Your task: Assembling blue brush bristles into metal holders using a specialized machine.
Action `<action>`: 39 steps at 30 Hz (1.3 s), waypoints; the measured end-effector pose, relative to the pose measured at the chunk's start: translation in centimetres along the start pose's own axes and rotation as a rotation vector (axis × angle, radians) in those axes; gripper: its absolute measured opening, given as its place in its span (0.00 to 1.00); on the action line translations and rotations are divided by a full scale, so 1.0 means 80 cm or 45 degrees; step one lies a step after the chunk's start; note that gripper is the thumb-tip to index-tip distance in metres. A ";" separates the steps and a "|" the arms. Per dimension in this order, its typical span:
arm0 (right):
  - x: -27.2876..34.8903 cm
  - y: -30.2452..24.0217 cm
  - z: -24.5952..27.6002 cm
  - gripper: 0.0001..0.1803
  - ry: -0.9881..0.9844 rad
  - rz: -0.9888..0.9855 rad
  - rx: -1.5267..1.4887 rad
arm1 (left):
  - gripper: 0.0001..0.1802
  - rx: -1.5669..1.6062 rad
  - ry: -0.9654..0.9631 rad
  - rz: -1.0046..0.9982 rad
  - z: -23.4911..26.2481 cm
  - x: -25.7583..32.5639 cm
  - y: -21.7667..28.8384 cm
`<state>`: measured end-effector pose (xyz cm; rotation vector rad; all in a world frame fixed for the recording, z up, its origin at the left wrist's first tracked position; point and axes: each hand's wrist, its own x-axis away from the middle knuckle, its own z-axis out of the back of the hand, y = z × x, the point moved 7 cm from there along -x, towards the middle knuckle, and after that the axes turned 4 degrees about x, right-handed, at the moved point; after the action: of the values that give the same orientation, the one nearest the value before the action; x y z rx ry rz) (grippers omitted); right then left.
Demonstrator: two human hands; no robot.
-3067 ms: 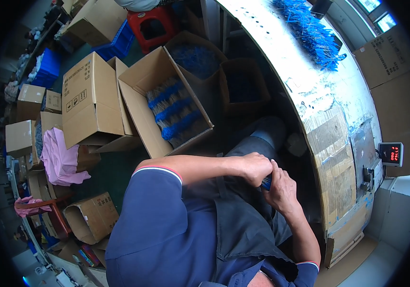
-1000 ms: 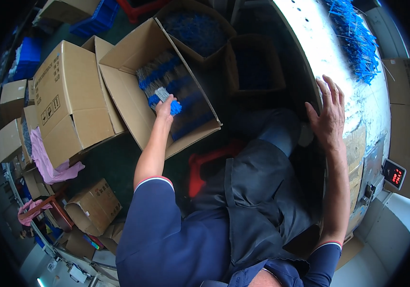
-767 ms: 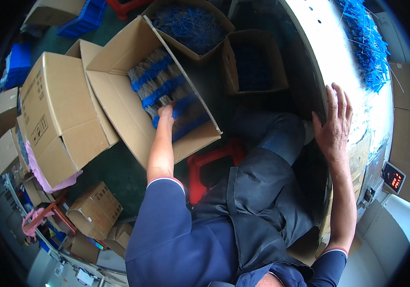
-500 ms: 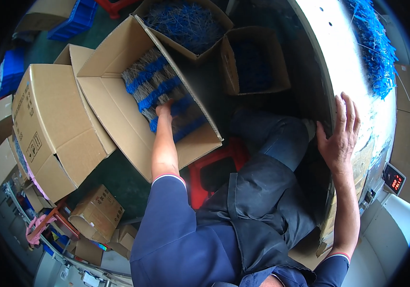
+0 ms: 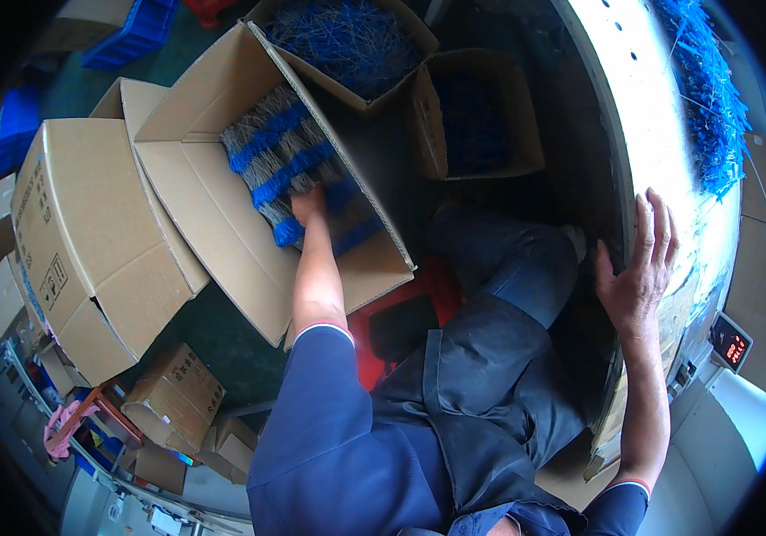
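Note:
My left hand (image 5: 309, 205) reaches into a large open cardboard box (image 5: 213, 188), its fingers curled and partly hidden against the contents. What they hold, if anything, I cannot make out. Under and around that hand lie thin grey strands with blue parts (image 5: 271, 147), packed in alternating grey and blue rows. My right hand (image 5: 640, 281) rests on the edge of a pale worktable (image 5: 611, 80), its fingers stretched out, thumb apart and nothing in it. Farther along this table sits a heap of blue pieces with thin pale strands (image 5: 709, 107).
Beyond the large box stand two open cartons, one with a tangled blue heap (image 5: 347, 49), the other with darker blue contents (image 5: 472, 121). A closed carton (image 5: 101, 232) is on the left. Near my legs is a red stool (image 5: 401, 317). A small digital display (image 5: 731, 341) sits at right.
My left hand stays among the rows, with only a slight shift. On the table edge my right hand sits a little nearer to me. The whole view has shifted slightly.

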<state>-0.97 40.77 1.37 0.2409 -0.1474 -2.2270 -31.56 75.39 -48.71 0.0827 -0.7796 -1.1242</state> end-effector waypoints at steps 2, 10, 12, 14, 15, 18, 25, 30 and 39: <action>-0.004 -0.005 0.002 0.51 0.009 0.018 -0.022 | 0.37 -0.065 0.086 0.060 0.020 0.006 0.004; -0.002 -0.002 0.002 0.50 0.010 0.016 -0.013 | 0.27 -0.427 0.209 -0.189 0.064 0.047 0.022; -0.005 -0.004 0.002 0.50 0.031 0.026 -0.022 | 0.27 -0.374 0.241 -0.729 0.083 0.041 0.019; -0.005 -0.003 0.000 0.50 0.026 0.023 -0.023 | 0.29 -0.372 0.102 -0.834 0.088 0.037 0.006; -0.004 -0.003 0.001 0.50 0.025 0.021 -0.015 | 0.32 -0.360 -0.041 -0.940 0.083 0.044 0.005; -0.002 -0.002 -0.001 0.50 0.025 0.011 -0.007 | 0.36 -0.544 -0.237 -1.216 0.073 0.078 0.007; -0.004 -0.006 0.001 0.51 0.033 0.030 0.011 | 0.43 -0.931 -0.392 -1.219 0.020 0.061 -0.053; -0.001 -0.005 -0.003 0.51 0.039 0.010 0.021 | 0.46 -1.106 -0.387 -1.163 0.007 0.065 -0.045; 0.001 -0.001 -0.006 0.51 0.026 0.007 0.038 | 0.45 -0.827 -0.347 -1.215 0.054 0.085 -0.022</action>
<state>-0.99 40.79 0.89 0.2793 -0.1705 -2.2177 -34.16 70.30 -42.79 -0.2815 -0.5678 -2.2888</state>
